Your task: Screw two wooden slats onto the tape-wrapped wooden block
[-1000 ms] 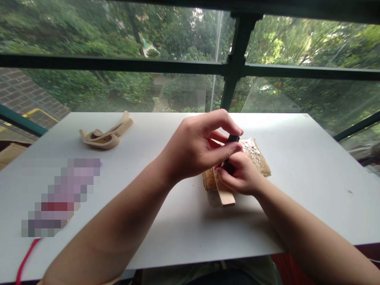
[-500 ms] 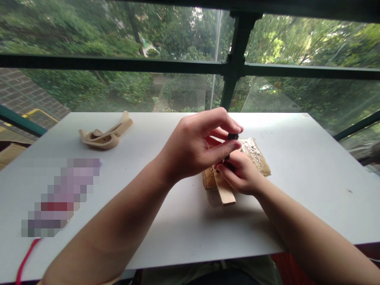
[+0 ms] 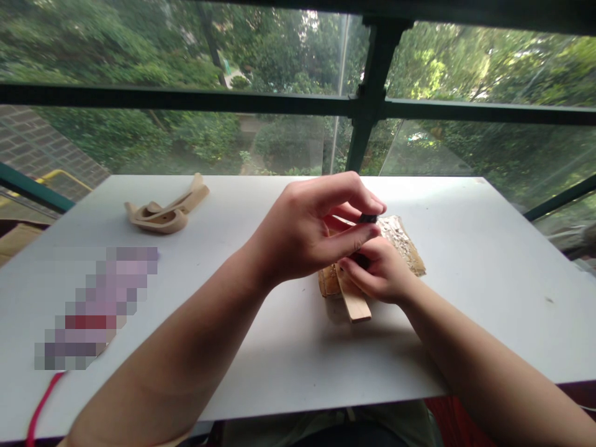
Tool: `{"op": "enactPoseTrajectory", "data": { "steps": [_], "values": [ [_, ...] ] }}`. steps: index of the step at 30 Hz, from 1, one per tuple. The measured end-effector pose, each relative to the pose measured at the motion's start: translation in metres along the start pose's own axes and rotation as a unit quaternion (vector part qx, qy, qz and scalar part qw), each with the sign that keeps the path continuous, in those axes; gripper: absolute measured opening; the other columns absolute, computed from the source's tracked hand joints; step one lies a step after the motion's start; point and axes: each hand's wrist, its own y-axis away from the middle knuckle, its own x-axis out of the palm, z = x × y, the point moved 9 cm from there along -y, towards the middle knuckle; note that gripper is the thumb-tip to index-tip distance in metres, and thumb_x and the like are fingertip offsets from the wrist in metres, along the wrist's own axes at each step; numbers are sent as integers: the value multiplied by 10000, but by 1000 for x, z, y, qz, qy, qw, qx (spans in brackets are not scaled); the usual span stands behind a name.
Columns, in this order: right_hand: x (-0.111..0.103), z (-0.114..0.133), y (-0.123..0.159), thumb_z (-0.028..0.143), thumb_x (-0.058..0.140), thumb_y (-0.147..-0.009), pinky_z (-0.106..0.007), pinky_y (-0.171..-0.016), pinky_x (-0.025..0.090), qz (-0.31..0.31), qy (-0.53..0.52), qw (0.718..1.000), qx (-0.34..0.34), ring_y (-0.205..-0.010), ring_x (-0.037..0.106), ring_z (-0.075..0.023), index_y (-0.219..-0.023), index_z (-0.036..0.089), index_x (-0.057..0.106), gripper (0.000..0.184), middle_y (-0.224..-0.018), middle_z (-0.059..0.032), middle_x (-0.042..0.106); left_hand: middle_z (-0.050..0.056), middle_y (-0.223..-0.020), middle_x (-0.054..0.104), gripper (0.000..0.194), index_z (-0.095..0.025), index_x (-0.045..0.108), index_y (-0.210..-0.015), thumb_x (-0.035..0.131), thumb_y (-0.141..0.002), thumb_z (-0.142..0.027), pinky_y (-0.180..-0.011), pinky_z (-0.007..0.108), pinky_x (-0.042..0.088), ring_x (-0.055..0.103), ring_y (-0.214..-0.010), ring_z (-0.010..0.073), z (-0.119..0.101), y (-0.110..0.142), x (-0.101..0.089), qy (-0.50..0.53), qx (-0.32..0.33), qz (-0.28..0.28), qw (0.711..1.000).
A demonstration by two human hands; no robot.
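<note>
My left hand (image 3: 316, 223) is raised over the middle of the table, its thumb and fingers pinched on a small black piece (image 3: 369, 218) whose kind I cannot make out. Just below it, my right hand (image 3: 382, 273) is closed, fingers curled around something dark that is mostly hidden. A flat pale wooden strip (image 3: 356, 304) runs under my right fingers, its near end jutting toward me. Beneath both hands lies a worn brown board (image 3: 405, 248) with a flaky, whitish surface, partly covered by them.
On the white table (image 3: 261, 379), a curved carved wooden piece (image 3: 162, 217) lies at the back left. A blurred-out purple item (image 3: 107, 298) is at the left, with a red cord (image 3: 44, 403) near its lower end. Green-framed windows stand behind the table.
The black piece in my left fingers has tilted and less of it shows. My left fingertips have shifted slightly right and down; my right hand has stayed almost in place.
</note>
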Motion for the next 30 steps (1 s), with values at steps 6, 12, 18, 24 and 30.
{"op": "enactPoseTrajectory", "data": {
  "steps": [6,12,18,24,30],
  "values": [
    [1,3,1,39,560,-757,-266,-624,422,16,-21,1000,-11,-656,521,-126,-820,178,633,169,-681,14,580,47,-1038,761,116,-191,702,-972,725,-864,-227,-791,305,694,760,-934,188,4,1,0,30,-22,-4,999],
    [1,1,1,17,565,-732,-274,-650,412,17,-19,1000,-18,-667,510,-127,-802,178,639,191,-679,20,580,46,-1024,757,113,-192,696,-975,708,-863,-185,-787,306,695,761,-916,183,4,1,0,41,-19,-10,999],
    [2,-1,1,20,575,-736,-285,-647,405,19,-16,1000,-16,-662,507,-132,-794,167,645,173,-684,9,592,42,-998,751,104,-187,696,-975,686,-872,-179,-750,292,693,759,-881,175,6,2,0,48,-33,-19,998],
    [1,1,-1,33,592,-749,-271,-660,442,19,-26,999,-20,-669,550,-130,-795,165,671,161,-694,5,610,39,-992,749,138,-164,679,-982,722,-866,-225,-771,256,683,758,-901,160,10,1,1,58,-50,-5,997],
    [3,-1,1,43,598,-756,-271,-667,454,23,-27,999,-12,-697,580,-141,-837,159,679,163,-726,-8,644,56,-985,761,106,-170,673,-953,717,-857,-160,-808,287,690,764,-873,171,12,2,4,123,-65,-2,990]
  ]
}}
